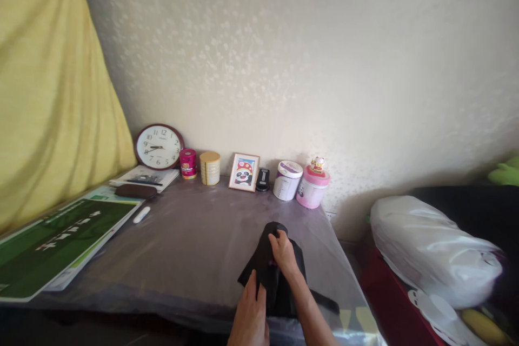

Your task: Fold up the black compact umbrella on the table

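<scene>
A bunched piece of black cloth [263, 254] stands up from the near right part of the table, rounded at the top and flaring into loose folds below. My right hand [283, 253] is closed on its upper part, with thumb and fingers pinching the fabric. Lower down, my left hand [252, 303] grips the near left side, a fold lying between its fingers. What kind of article the cloth is, I cannot tell. A flat black strip [326, 301] lies on the table just right of my right forearm.
Along the wall stand a clock [159, 146], a pink tin [188, 164], a yellow-lidded can [210, 168], a framed panda picture [244, 172] and two tubs [287, 181]. Green boards [68, 243] and a white pen-like object [141, 215] lie left. A white bag [430, 248] sits beyond the right edge.
</scene>
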Tool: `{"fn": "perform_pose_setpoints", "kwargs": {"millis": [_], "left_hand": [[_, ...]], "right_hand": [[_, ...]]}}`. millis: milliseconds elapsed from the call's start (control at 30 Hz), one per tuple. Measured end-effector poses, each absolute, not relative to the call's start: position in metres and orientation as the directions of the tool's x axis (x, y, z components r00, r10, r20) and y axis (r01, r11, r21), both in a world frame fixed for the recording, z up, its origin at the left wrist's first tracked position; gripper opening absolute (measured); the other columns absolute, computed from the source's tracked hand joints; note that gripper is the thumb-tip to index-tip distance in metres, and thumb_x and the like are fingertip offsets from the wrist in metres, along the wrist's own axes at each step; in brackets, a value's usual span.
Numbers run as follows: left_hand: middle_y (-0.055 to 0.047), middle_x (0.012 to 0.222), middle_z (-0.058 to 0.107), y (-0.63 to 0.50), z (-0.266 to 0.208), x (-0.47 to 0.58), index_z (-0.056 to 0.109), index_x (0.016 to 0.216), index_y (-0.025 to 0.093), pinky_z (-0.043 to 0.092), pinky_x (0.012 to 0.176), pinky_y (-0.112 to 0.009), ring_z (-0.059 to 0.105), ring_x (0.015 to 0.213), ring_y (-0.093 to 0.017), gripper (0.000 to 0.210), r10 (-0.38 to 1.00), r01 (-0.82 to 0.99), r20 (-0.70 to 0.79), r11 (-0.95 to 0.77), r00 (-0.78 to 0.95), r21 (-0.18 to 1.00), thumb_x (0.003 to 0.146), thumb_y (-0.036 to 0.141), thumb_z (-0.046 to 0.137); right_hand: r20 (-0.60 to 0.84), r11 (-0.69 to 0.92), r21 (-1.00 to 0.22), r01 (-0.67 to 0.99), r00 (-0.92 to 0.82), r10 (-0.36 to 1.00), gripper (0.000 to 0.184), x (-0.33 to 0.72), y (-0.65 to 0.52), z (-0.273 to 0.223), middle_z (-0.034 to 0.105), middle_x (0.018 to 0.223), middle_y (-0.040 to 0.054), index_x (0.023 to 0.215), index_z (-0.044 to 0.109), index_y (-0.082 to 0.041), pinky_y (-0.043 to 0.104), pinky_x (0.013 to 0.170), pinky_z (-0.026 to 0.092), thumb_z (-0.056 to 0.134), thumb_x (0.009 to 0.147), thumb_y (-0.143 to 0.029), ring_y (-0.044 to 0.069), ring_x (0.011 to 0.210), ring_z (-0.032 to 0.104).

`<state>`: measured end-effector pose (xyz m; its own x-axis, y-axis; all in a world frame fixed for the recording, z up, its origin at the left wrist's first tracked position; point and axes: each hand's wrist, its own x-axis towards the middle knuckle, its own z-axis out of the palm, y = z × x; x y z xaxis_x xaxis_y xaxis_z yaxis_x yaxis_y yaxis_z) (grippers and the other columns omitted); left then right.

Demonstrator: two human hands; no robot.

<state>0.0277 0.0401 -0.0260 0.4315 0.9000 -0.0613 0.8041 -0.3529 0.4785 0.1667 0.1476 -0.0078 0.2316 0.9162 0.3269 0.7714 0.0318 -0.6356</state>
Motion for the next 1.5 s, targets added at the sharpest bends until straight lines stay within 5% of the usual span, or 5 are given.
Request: {"fn": "perform_pose_setpoints", "kwargs": {"millis": [333, 700, 933, 1167, 1500], "left_hand": [[-0.017, 0.146, 0.021, 0.044, -0.051, 0.021, 0.017, 0.138, 0.003, 0.027, 0.109, -0.033, 0.022, 0.134, -0.024, 0.082, 0.895, 0.748, 0.082, -0.413, 0.438, 0.520, 0.060, 0.005, 0.044], [-0.012, 0.124, 0.053, 0.041, -0.040, 0.011, 0.049, 0.115, 0.019, 0.047, 0.091, -0.036, 0.054, 0.111, -0.023, 0.040, 0.788, 0.776, 0.474, -0.562, 0.394, 0.288, 0.075, 0.021, 0.047], [-0.018, 0.146, 0.020, 0.046, -0.022, 0.031, 0.025, 0.137, 0.010, 0.032, 0.106, -0.046, 0.023, 0.133, -0.033, 0.078, 0.869, 0.788, 0.156, -0.491, 0.469, 0.371, 0.063, 0.014, 0.049], [-0.012, 0.147, 0.011, 0.045, 0.006, 0.036, 0.016, 0.138, 0.008, 0.020, 0.112, -0.039, 0.010, 0.136, -0.026, 0.081, 0.888, 0.866, -0.165, -0.351, 0.428, 0.356, 0.060, -0.001, 0.039], [-0.016, 0.148, 0.002, 0.046, 0.008, 0.034, 0.005, 0.138, 0.010, 0.019, 0.110, -0.033, 0.012, 0.136, -0.026, 0.100, 0.892, 0.853, -0.227, -0.261, 0.392, 0.451, 0.048, -0.007, 0.046]], "right_hand": [[0.064, -0.054, -0.700, 0.712, 0.138, 0.988, 0.032, 0.148, 0.139, 0.016, 0.064, 0.050, -0.0016, 0.109, 0.052, -0.013, 0.023, 0.053, 0.041, 0.039, 0.086, -0.030, 0.015, 0.048, 0.063], [0.038, 0.047, -0.700, 0.713, -0.029, 0.999, 0.022, 0.143, 0.126, 0.028, 0.071, 0.072, -0.0035, 0.093, 0.059, -0.020, 0.019, 0.055, 0.041, 0.039, 0.084, -0.023, 0.008, 0.045, 0.057], [0.154, 0.175, -0.680, 0.712, -0.094, 0.984, 0.023, 0.144, 0.110, 0.028, 0.071, 0.075, -0.0022, 0.092, 0.063, -0.023, 0.022, 0.064, 0.045, 0.041, 0.087, -0.024, 0.013, 0.066, 0.063], [0.522, 0.515, -0.489, 0.704, -0.237, 0.819, 0.025, 0.158, 0.092, 0.003, 0.068, 0.102, 0.0050, 0.099, 0.065, -0.021, 0.035, 0.096, 0.040, 0.041, 0.089, -0.021, 0.017, 0.107, 0.054], [0.520, 0.326, -0.486, 0.811, -0.032, 0.854, 0.030, 0.197, 0.176, -0.023, 0.065, 0.111, 0.0081, 0.104, 0.065, -0.020, 0.041, 0.098, 0.039, 0.041, 0.087, -0.024, 0.021, 0.113, 0.053]]}}
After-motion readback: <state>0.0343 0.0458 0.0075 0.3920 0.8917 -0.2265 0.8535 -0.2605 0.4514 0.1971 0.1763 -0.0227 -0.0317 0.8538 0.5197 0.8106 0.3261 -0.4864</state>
